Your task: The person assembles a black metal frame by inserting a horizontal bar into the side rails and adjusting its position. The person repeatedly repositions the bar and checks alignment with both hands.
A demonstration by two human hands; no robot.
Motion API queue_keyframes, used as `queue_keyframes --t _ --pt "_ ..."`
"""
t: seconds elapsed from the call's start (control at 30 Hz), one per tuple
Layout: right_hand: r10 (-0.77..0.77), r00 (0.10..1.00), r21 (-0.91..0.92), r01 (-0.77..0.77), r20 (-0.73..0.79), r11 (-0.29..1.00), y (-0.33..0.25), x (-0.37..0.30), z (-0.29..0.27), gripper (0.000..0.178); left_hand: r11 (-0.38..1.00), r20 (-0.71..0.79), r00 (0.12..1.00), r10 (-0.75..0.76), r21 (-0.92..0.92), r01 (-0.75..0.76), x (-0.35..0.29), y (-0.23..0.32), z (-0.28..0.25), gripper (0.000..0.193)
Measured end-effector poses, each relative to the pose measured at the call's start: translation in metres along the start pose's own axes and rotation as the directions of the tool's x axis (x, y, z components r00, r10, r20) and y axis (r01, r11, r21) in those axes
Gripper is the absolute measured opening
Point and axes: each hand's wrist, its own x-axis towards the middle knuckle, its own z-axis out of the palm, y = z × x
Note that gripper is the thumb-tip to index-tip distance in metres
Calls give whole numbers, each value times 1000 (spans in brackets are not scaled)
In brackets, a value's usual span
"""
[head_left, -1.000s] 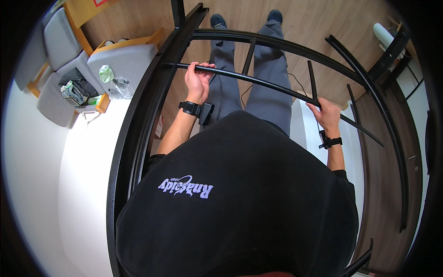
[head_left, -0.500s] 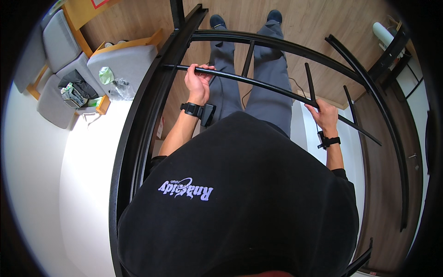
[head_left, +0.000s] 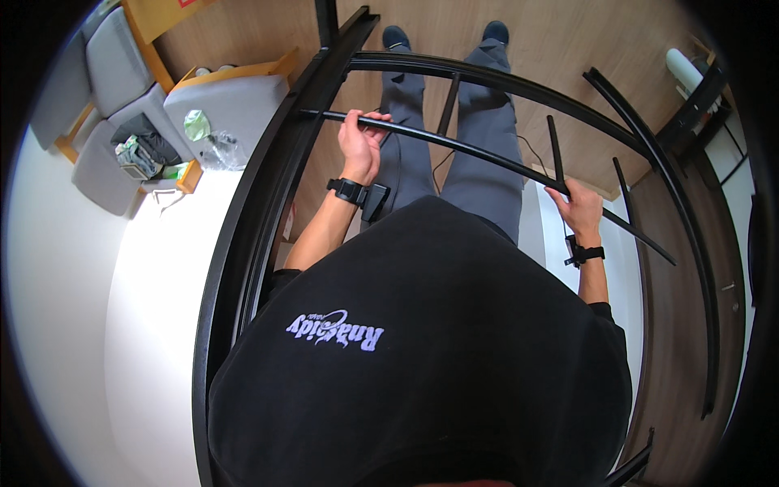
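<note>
Left hand (head_left: 361,148) and right hand (head_left: 583,209) grip a bar (head_left: 471,150) amid black rails (head_left: 258,191), grey chairs (head_left: 119,69) leftward

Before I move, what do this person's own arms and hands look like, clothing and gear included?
The left hand and right hand are ungloved, the forearms bare below short black fabric sleeves. The left wrist wears a wide black strap with a black boxy device; the right, a narrower black band with a small dark attachment.
</note>
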Motion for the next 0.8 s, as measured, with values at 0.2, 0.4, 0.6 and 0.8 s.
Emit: queue_keyframes --t 0.2,0.4,0.6,0.8 --pt "18 1000 -54 -17 11 998 5 -1 3 46 997 51 996 -67 36 65 -2 1 -5 23" --pt "9 1000 -7 -9 -11 1000 12 -4 8 46 996 111 990 -90 -1 91 -6 2 -6 23" --pt "5 1000 33 -5 -4 999 17 -6 8 46 993 119 986 -118 23 116 -10 2 -6 24" --pt "-23 1000 14 23 8 1000 19 -6 7 46 995 138 986 -97 10 96 -10 1 -8 25"
